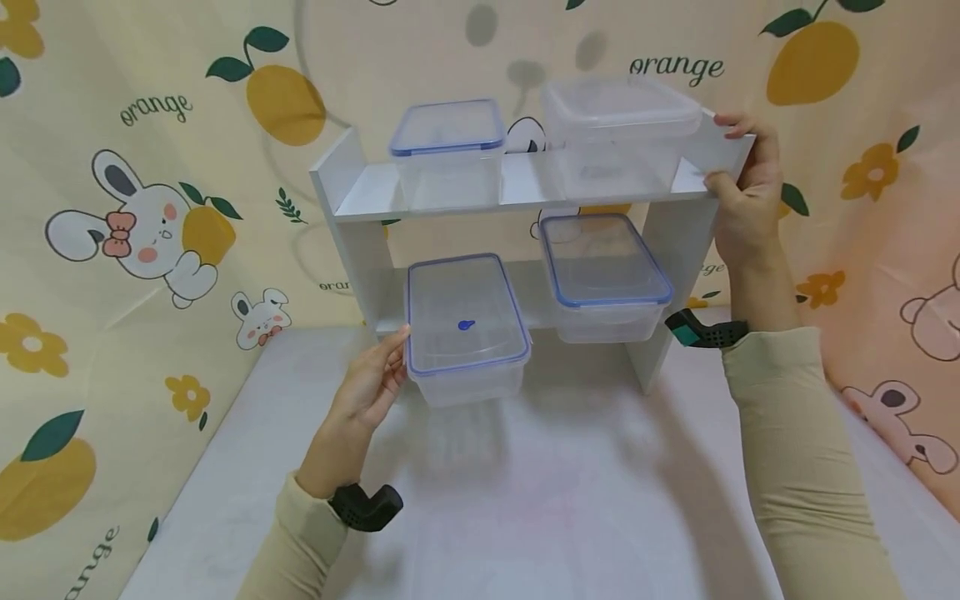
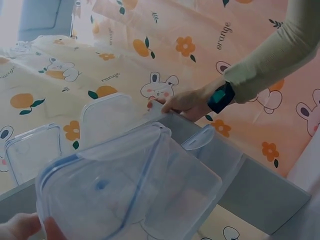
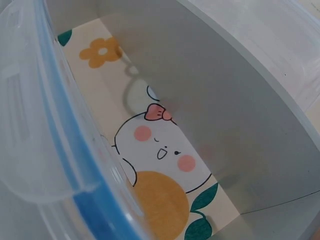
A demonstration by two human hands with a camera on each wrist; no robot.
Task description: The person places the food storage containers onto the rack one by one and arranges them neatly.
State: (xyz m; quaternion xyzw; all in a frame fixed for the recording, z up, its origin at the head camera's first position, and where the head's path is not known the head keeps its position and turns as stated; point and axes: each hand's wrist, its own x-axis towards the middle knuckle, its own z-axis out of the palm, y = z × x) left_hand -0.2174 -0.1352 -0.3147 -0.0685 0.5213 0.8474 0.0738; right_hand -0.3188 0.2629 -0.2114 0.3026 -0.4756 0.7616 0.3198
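Observation:
Near the centre of the head view, a clear plastic food container (image 1: 467, 321) with a blue-edged lid juts out from the lower shelf. My left hand (image 1: 367, 387) holds it by its left side, fingertips at the lid rim. In the left wrist view those fingertips (image 2: 54, 231) show at the corner of the same container (image 2: 107, 190). At the upper right, my right hand (image 1: 750, 196) grips the raised end panel of the white two-tier shelf (image 1: 525, 185), thumb in front and fingers over the top.
A second blue-rimmed container (image 1: 603, 262) sits on the lower shelf at the right. On the upper shelf stand a blue-lidded container (image 1: 448, 154) and a larger clear-lidded one (image 1: 618, 137). The shelf stands on a white table (image 1: 525, 517) against a patterned cloth (image 1: 360, 83).

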